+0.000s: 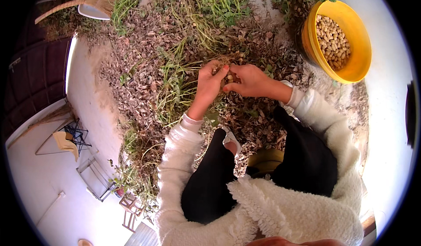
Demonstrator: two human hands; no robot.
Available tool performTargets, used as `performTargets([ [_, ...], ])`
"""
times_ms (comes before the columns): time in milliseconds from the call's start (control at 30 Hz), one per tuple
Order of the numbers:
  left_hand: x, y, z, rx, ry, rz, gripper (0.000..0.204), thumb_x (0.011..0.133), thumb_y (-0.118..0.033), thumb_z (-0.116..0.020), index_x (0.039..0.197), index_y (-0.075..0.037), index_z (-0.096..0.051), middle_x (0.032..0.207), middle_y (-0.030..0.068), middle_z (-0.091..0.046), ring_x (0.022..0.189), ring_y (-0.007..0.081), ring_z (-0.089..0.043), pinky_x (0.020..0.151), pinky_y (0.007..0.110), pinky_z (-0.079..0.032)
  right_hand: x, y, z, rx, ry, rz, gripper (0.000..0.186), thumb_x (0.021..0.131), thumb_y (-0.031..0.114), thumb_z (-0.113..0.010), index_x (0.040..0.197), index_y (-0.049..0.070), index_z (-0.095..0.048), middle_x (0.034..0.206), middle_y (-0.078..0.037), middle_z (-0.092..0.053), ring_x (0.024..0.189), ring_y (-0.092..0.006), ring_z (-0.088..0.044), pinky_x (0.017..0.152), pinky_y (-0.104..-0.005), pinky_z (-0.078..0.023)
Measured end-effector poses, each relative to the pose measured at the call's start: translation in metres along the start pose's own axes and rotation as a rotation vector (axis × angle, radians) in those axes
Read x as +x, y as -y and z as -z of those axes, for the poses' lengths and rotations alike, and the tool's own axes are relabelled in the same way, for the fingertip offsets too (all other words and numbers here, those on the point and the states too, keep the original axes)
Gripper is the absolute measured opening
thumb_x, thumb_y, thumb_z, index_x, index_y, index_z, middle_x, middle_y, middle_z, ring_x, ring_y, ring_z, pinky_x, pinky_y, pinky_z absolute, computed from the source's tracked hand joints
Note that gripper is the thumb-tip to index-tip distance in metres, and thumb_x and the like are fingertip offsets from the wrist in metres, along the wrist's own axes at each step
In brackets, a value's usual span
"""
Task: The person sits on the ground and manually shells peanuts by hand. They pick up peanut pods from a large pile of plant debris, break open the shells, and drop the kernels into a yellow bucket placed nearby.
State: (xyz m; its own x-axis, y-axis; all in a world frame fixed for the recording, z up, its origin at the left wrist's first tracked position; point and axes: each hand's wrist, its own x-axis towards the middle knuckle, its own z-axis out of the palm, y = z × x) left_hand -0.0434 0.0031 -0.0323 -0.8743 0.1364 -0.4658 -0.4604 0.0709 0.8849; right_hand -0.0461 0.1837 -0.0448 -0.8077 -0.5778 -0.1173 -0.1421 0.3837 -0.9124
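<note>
Here, the left hand (209,83) and the right hand (246,80) are meeting over a heap of dry, crumbly brown leaf litter (144,70) threaded with limp green stems (175,88). The fingers of both hands are pinching together on a small clump of pale, knobbly peanut pods (230,76), which is sitting between the fingertips at the middle of the heap. Fluffy white fleece sleeves (184,145) are covering both forearms. Well apart, at the upper right, a round, smooth yellow plastic bowl (359,40) is tilting toward the heap and holding a mound of tan, oval peanut pods (333,42). At the upper left, a straw broom (83,2) is lying across a white dish.
</note>
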Motion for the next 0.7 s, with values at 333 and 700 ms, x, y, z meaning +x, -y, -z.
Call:
performTargets([
  [333, -0.004, 0.002, 0.004, -0.035, 0.023, 0.058, 0.014, 0.094, -0.016, -0.061, 0.091, -0.003, -0.060, 0.063, -0.0039, -0.052, 0.049, 0.0025, -0.042, 0.043, 0.021, -0.029, 0.012, -0.016, 0.004, 0.342, 0.283, 0.009, 0.034, 0.094, 0.025, -0.058, 0.075, -0.003, -0.056, 0.057, -0.012, -0.048, 0.048, -0.0175, -0.042, 0.049, -0.0362, -0.038],
  [700, -0.002, 0.001, 0.006, -0.046, 0.016, 0.077, 0.013, 0.094, -0.014, -0.061, 0.100, -0.002, -0.062, 0.084, 0.0007, -0.063, 0.071, 0.0068, -0.056, 0.062, 0.022, -0.045, 0.001, -0.018, -0.022, 0.285, -0.016, 0.023, 0.052, 0.098, 0.039, -0.049, 0.066, -0.002, -0.053, 0.053, -0.012, -0.046, 0.049, -0.0207, -0.048, 0.052, -0.0393, -0.040],
])
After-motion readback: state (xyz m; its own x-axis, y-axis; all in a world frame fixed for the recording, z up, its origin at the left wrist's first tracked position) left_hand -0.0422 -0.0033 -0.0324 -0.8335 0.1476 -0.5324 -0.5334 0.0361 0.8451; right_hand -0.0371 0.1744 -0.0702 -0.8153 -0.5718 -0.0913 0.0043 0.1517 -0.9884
